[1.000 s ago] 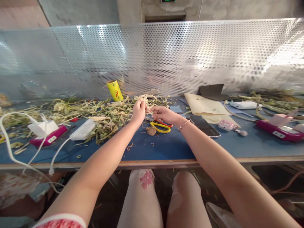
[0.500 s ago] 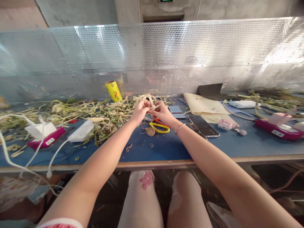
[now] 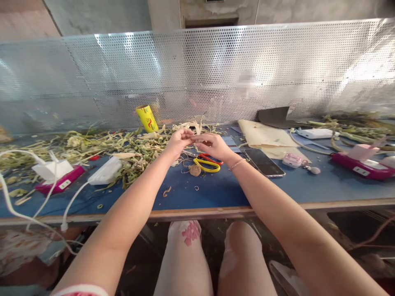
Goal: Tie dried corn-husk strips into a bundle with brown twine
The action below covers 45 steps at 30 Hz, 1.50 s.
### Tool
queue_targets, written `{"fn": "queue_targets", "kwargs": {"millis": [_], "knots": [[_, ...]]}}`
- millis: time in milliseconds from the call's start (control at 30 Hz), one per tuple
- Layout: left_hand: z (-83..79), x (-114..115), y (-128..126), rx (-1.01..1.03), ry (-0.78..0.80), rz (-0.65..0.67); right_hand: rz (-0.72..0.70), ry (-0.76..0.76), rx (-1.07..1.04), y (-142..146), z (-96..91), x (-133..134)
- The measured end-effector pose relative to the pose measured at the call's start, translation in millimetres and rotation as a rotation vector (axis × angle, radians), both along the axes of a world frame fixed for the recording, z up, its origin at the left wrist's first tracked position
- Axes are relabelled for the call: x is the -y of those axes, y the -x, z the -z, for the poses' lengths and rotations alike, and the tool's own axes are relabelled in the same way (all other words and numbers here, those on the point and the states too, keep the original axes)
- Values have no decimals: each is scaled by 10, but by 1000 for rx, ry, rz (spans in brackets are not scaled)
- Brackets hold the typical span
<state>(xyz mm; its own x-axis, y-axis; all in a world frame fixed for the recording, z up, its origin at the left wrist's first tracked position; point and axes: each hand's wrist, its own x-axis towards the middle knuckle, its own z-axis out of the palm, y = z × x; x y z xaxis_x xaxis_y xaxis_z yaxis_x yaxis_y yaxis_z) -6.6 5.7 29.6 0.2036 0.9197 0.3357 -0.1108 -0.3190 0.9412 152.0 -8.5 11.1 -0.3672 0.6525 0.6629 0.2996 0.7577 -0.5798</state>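
Over the middle of the blue table, my left hand (image 3: 181,143) and my right hand (image 3: 212,144) meet at the fingertips, both with fingers bent and closed. A pale dried strip (image 3: 198,126), like a piece of husk, sticks up from behind the fingers. Exactly where each hand pinches it is partly hidden. Just below my hands lie scissors (image 3: 208,165) with yellow and red handles. A small ball of brown twine (image 3: 194,170) touches them. Dried leaves and stalks (image 3: 142,150) are heaped to the left of my hands.
A yellow cardboard tube (image 3: 147,118) stands by the perforated metal screen (image 3: 203,70). To the right lie a phone (image 3: 264,163), brown paper (image 3: 262,133), a pink earphone case (image 3: 292,160) and a magenta power strip (image 3: 354,166). White cables (image 3: 72,205) trail over the table edge at left.
Both hands have shifted slightly and my right hand has turned flatter, its back more upward. The pale strip now shows behind the fingers rather than between them.
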Motion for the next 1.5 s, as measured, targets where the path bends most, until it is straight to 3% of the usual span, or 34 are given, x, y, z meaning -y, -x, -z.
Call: {"fn": "queue_targets", "kwargs": {"millis": [167, 500, 800, 1033, 1500], "knots": [[-7, -17, 18, -79, -45, -27, 63, -8, -26, 3, 1, -16], [33, -36, 28, -261, 56, 19, 105, -20, 75, 34, 54, -31], [2, 4, 39, -199, 25, 152, 143, -17, 21, 64, 19, 4], [-26, -24, 95, -193, -13, 198, 76, 159, -92, 76, 13, 11], [-192, 52, 215, -345, 48, 277, -55, 275, -153, 105, 19, 8]]}}
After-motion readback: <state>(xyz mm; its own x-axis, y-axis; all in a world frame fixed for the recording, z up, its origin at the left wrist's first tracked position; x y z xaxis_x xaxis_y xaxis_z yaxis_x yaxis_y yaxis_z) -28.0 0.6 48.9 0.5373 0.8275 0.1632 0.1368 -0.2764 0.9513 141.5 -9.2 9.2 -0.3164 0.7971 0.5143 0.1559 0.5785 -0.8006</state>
